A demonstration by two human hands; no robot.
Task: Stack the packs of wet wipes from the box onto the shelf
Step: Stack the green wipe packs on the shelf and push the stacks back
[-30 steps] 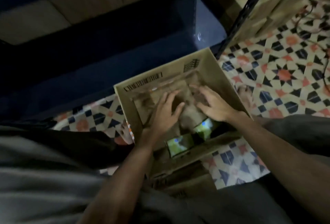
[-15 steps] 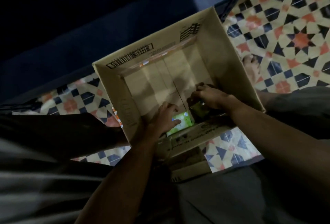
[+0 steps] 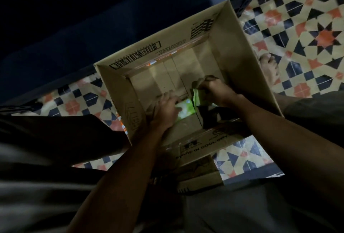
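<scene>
An open cardboard box [image 3: 240,50] stands on the patterned floor between my legs. Both my hands reach down to its bottom near the front wall. My left hand [image 3: 166,109] holds a green pack of wet wipes [image 3: 185,110] lying flat on the box floor. My right hand [image 3: 214,90] grips a second green pack [image 3: 197,96], tilted up on edge. The far part of the box floor is bare cardboard. The dark blue shelf [image 3: 93,20] runs across the top left, beyond the box.
A dark metal shelf post [image 3: 247,2] stands at the box's far right corner. Patterned tiles [image 3: 307,33] cover the floor to the right, where a bare foot [image 3: 270,69] rests beside the box. The box's front flap [image 3: 201,175] hangs toward me.
The brown paper that both hands pressed on is gone from the box. My hands dropped to the box bottom and took hold of the two green packs; the right pack has tilted up.
</scene>
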